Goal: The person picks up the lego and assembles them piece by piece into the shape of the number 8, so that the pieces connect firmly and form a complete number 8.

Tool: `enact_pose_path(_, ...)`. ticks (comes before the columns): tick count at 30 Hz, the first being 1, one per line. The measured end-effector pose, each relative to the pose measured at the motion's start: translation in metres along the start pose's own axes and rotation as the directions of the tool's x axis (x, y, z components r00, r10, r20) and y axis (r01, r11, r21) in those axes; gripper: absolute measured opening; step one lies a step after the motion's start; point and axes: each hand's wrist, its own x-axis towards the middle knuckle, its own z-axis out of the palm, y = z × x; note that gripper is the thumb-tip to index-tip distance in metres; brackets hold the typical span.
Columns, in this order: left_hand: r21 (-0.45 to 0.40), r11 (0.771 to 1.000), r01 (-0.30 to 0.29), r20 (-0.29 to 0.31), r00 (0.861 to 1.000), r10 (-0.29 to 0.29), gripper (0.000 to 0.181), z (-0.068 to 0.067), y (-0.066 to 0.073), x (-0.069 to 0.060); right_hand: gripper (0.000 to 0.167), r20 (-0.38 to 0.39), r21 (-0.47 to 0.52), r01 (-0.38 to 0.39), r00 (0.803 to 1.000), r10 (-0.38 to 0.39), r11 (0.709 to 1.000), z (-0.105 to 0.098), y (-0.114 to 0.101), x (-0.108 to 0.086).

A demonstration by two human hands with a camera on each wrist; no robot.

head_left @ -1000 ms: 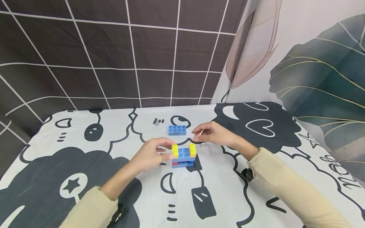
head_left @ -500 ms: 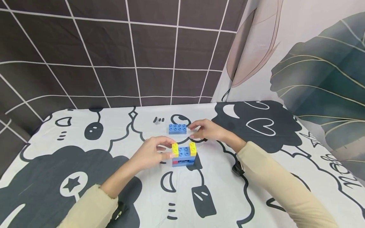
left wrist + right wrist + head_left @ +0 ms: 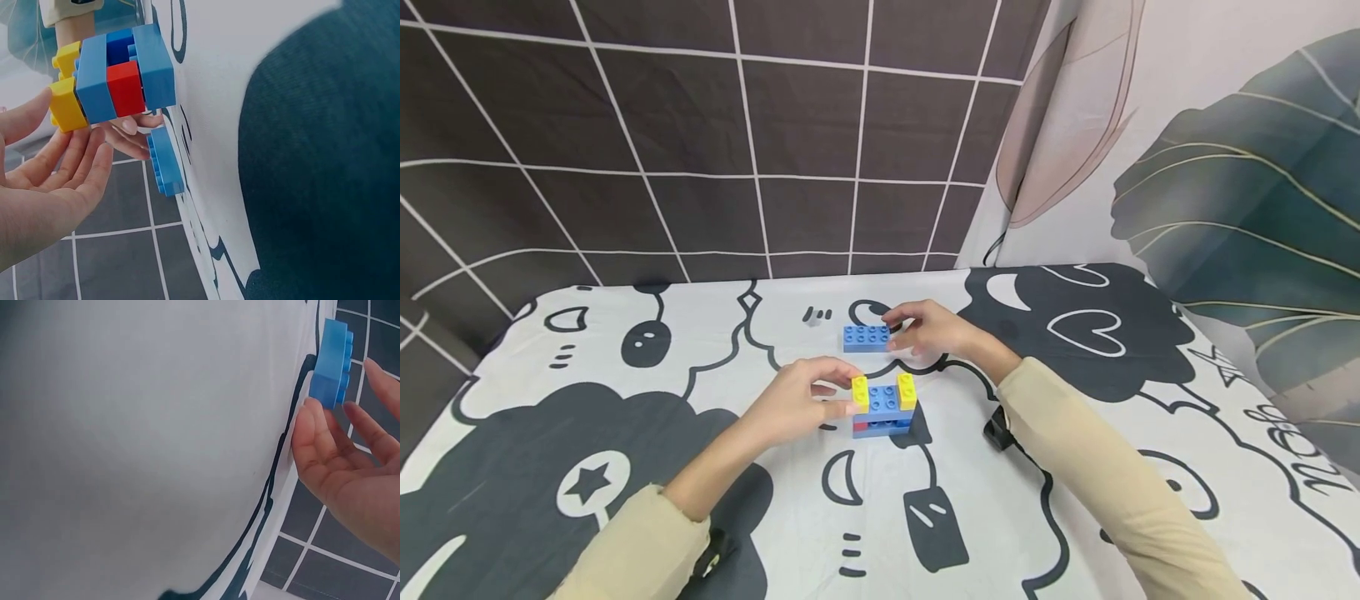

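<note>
A small stack of toy building bricks stands on the cloth in the head view. Its layers show a blue base brick (image 3: 156, 65), a red brick (image 3: 125, 89) and a dark blue brick (image 3: 119, 47), then a blue brick (image 3: 883, 402) above. Two yellow bricks sit on top, a left one (image 3: 860, 395) and a right one (image 3: 907, 392). My left hand (image 3: 797, 402) pinches the left yellow brick between thumb and fingers. Behind the stack lies a loose blue brick (image 3: 866, 338), studs up. My right hand (image 3: 931, 330) is at its right end, fingers spread; contact is unclear.
The black-and-white patterned cloth (image 3: 1000, 533) covers the table. A dark grid-patterned curtain (image 3: 805, 125) hangs behind its far edge. At the right hangs a leaf-patterned curtain (image 3: 1240, 200).
My right hand has moved left and farther away, from beside the stack to the right end of the loose blue brick. My left hand has stayed at the yellow brick.
</note>
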Motion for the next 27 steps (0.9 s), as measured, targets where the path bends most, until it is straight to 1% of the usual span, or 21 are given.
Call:
enact_pose_path(4,-0.002,1.000,-0.002,0.002,1.000,0.002,0.029,0.000,0.000,0.000,0.047,-0.005,-0.011,-0.004,1.000,0.004,1.000,0.000,0.001,0.006)
enact_pose_path(6,-0.002,1.000,-0.003,0.002,1.000,0.003,0.028,-0.001,0.000,0.000,0.047,-0.008,-0.029,-0.010,1.000,0.010,1.000,0.001,0.001,0.008)
enact_pose_path(10,-0.006,1.000,0.000,0.000,1.000,0.000,0.028,0.000,0.000,0.000,0.046,-0.007,-0.075,0.001,1.000,-0.001,0.997,0.001,0.000,0.012)
enact_pose_path(14,-0.009,1.000,0.003,-0.002,1.000,-0.003,0.027,0.000,0.000,0.000,0.041,-0.013,-0.113,0.004,1.000,-0.006,0.994,0.003,-0.001,0.014)
enact_pose_path(20,-0.011,1.000,0.004,-0.002,1.000,-0.004,0.028,0.000,0.000,0.000,0.034,-0.028,-0.162,-0.001,1.000,-0.003,0.987,0.005,-0.003,0.011)
enact_pose_path(27,-0.004,1.000,0.003,-0.005,1.000,-0.003,0.028,0.000,0.000,0.000,0.032,-0.022,-0.192,-0.011,1.000,0.007,0.981,0.004,-0.002,0.001)
